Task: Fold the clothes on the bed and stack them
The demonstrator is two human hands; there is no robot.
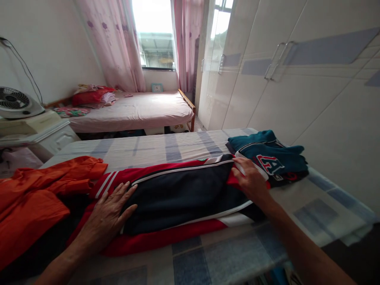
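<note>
A navy, red and white track jacket (181, 194) lies lengthwise on the checked bed sheet (190, 261), its sides turned in along the dark middle. My left hand (114, 209) rests on its left end with the fingers stretched out. At the jacket's right end is my right hand (249, 178), its fingers curled at the upper corner; whether they pinch the cloth is partly hidden. Just beyond that hand sits a stack of folded clothes (270, 152), with a teal garment on top and a lettered patch showing.
An orange garment (44, 194) lies in a loose heap at the left. Behind are a second bed (142, 107) with a wooden frame, and a fan (20, 103) on a white cabinet (56, 136). A white wardrobe (297, 103) runs along the right side.
</note>
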